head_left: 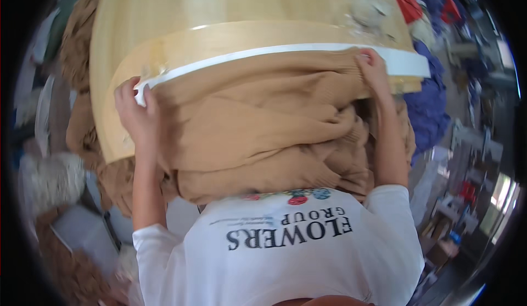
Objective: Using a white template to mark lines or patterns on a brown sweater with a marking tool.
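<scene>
1. I see my left hand (133, 113) closed on the left end of a tan knitted garment (258, 135), pinching it against the white-edged front rim of the wooden table (181, 9).
2. My right hand (375, 70) is clenched on the garment's other end, at the right part of that same front edge, fingers curled over the fabric.
3. The garment lies between both hands with its long axis running left to right along the table's front edge. Its upper border sits on the rim and the bulk hangs folded below it, against my white printed shirt (285, 251).
4. Both hands are on the cloth, so neither is nearer; the right sits a little higher in view than the left.
5. More tan fabric (77, 42) hangs off the table's left side, a blue cloth (428, 108) lies past its right corner, and red pieces (407, 3) show near the far right.
6. I cannot make out any container here.
</scene>
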A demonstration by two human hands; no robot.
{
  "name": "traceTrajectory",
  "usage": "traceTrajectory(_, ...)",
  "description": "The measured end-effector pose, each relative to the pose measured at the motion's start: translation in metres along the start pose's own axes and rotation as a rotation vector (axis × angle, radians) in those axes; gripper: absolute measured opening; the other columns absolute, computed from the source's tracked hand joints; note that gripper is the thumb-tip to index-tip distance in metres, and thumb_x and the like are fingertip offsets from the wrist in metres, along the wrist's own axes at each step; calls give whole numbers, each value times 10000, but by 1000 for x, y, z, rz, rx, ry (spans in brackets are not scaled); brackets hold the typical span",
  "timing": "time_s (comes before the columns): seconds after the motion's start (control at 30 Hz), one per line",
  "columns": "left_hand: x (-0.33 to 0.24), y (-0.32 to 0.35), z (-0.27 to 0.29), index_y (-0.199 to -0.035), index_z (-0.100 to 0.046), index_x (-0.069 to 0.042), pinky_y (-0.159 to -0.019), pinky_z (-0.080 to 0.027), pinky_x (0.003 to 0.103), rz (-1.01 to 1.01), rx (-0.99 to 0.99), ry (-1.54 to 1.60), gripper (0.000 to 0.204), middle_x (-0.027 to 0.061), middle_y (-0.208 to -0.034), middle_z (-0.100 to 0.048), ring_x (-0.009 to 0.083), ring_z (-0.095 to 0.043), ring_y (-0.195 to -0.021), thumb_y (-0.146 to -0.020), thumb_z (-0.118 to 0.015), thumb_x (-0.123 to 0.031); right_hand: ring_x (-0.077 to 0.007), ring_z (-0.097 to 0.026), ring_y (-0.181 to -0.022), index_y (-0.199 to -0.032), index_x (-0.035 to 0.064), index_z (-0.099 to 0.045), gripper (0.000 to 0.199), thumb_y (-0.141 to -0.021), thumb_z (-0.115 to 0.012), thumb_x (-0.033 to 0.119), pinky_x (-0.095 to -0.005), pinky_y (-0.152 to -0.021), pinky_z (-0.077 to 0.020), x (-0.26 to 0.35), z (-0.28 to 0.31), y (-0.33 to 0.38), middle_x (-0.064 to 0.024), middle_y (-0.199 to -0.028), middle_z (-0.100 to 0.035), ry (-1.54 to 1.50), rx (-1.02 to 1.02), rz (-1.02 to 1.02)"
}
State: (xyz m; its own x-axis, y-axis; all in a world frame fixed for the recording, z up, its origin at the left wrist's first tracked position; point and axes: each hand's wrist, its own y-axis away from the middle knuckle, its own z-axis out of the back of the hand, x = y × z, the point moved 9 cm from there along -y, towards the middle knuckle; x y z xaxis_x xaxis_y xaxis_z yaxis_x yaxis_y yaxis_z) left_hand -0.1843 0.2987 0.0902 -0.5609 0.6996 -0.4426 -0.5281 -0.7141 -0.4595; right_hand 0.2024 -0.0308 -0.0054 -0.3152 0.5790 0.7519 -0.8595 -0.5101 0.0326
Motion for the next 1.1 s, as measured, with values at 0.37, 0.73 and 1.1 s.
traceTrajectory(0.37,-319,76,-197,-1109,-539,-18,-877,-355,423,-765,452,176,389,96,-1178,-510,244,-465,-1063,-755,-579,-173,-160,-497,-495,-1000,29,-509,247,-762,-562,60,-323,-522,-420,21,22,35,-62,-547,-516,-102,-281,11)
traceTrajectory(0.73,-333,77,-206,-1222,-486,-67,-890,-297,505,-797,441,81,509,60,-1289,-448,232,-423,-1083,-753,-562,-250,-256,-532,-522,-976,31,-505,239,-743,-551,59,-380,-542,-430,17,31,25,-89,-565,-532,-27,-313,-29)
traceTrajectory(1.1,-348,91,-207,-1201,-465,70,-1003,-198,588,-807,535,-96,561,216,-1312,-382,368,-345,-1188,-800,-483,-322,-283,-559,-800,-1085,67,-575,329,-759,-605,107,-368,-718,-423,94,73,-75,-102,-833,-574,492,-288,700)
